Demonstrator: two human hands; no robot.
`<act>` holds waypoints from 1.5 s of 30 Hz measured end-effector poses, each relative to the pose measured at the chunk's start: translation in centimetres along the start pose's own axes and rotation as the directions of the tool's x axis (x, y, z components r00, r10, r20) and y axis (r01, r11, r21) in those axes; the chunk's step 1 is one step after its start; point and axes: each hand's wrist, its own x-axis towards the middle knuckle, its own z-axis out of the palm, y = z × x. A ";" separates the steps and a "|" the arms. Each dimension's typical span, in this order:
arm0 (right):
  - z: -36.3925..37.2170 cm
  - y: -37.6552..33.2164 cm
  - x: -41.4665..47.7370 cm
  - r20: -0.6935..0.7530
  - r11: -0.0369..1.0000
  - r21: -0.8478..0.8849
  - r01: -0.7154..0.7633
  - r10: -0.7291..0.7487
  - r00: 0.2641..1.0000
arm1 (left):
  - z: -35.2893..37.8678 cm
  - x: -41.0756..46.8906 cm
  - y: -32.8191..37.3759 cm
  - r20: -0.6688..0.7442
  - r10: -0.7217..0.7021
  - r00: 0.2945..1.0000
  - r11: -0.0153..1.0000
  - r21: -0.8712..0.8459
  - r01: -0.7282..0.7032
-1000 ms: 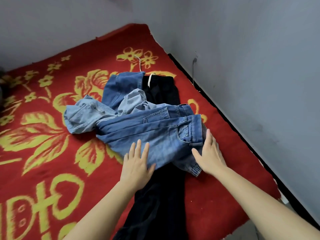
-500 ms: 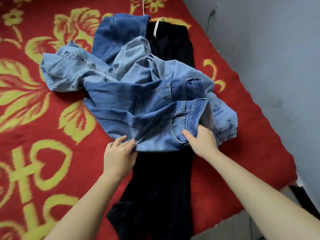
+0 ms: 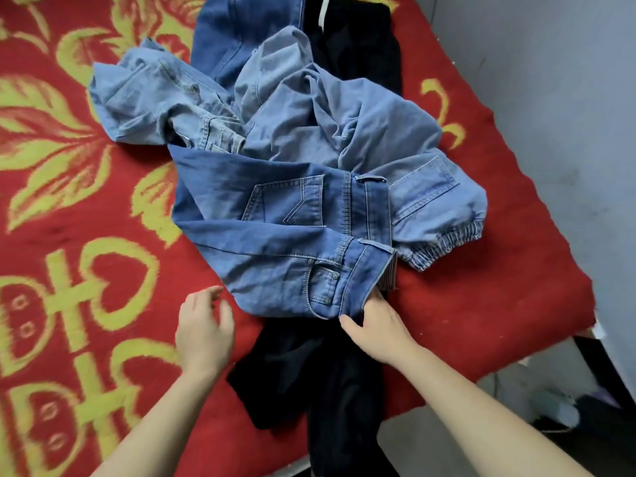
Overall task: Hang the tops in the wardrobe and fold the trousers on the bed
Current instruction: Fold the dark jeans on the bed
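The blue jeans (image 3: 275, 228) lie on top of the pile on the bed (image 3: 69, 235), with their long axis running from the waistband at their right end away to the left. The right hand (image 3: 378, 325) grips the waistband's near corner. The left hand (image 3: 203, 332) hovers just beside the jeans' near edge, fingers loosely spread, holding nothing.

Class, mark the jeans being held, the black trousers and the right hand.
held jeans (image 3: 285, 201): head view, back pocket.
black trousers (image 3: 327, 373): head view, leg near the bed edge.
right hand (image 3: 378, 325): head view, back of the hand.
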 end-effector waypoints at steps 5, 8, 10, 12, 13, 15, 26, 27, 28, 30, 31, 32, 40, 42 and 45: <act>-1.7 1.3 -0.8 0.081 0.969 -0.239 0.066 -0.048 0.996 | 3.3 1.1 12.2 -0.037 0.494 0.868 0.857 -0.149 -0.494; -2.2 3.3 -1.2 0.018 0.961 -0.271 0.059 -0.057 0.998 | 5.1 1.6 17.9 0.155 0.608 0.779 0.794 -0.106 -0.599; -2.7 4.8 -1.2 -0.011 0.966 -0.258 -0.017 0.015 1.000 | 5.8 1.8 18.6 0.297 0.598 0.744 0.773 0.032 -0.634; -3.3 5.8 -1.0 -0.045 0.976 -0.188 -0.113 0.107 0.993 | 5.3 1.5 16.8 0.286 0.581 0.762 0.757 0.153 -0.635; -3.6 6.0 -0.8 -0.083 0.978 -0.144 -0.149 0.138 0.987 | 4.8 1.2 15.2 0.231 0.575 0.785 0.771 0.168 -0.615; -4.0 5.5 -0.2 -0.188 0.982 -0.025 -0.187 0.179 0.966 | 3.6 0.1 11.1 0.134 0.537 0.833 0.825 0.127 -0.551; -1.1 -5.8 5.4 -0.196 0.931 0.316 0.184 -0.126 0.972 | 1.9 -12.1 -8.2 0.245 0.025 0.969 0.995 0.085 -0.047; -0.4 -6.6 5.2 -0.223 0.919 0.335 0.209 -0.139 0.965 | 2.2 -13.2 -8.3 0.233 -0.005 0.973 0.997 0.082 -0.015; 0.1 -7.0 4.9 -0.259 0.920 0.318 0.229 -0.148 0.955 | 2.6 -14.1 -8.1 0.217 -0.060 0.974 0.996 0.084 0.042; 0.7 -7.3 4.0 -0.298 0.954 0.194 0.228 -0.164 0.940 | 3.3 -15.2 -7.7 0.201 -0.237 0.950 0.971 0.046 0.233; 0.7 -7.1 3.4 -0.306 0.967 0.148 0.206 -0.153 0.940 | 3.4 -15.3 -7.4 0.199 -0.336 0.921 0.940 0.003 0.342; 0.7 -7.0 2.8 -0.314 0.975 0.131 0.182 -0.134 0.940 | 3.5 -15.3 -7.2 0.204 -0.428 0.880 0.892 -0.059 0.448; -1.1 -8.6 -1.4 -0.197 0.962 -0.122 0.246 -0.266 0.944 | 0.8 -13.8 -4.9 0.502 -0.682 0.531 0.236 -0.537 0.810; -2.2 -9.4 -2.2 -0.170 0.967 -0.224 0.123 -0.163 0.972 | -2.3 -13.7 -3.7 0.548 -0.639 0.540 0.142 -0.605 0.783; -4.4 -11.4 -4.7 -0.198 0.992 -0.123 -0.011 -0.014 0.980 | -9.0 -14.1 -2.7 0.505 -0.610 0.611 0.175 -0.666 0.725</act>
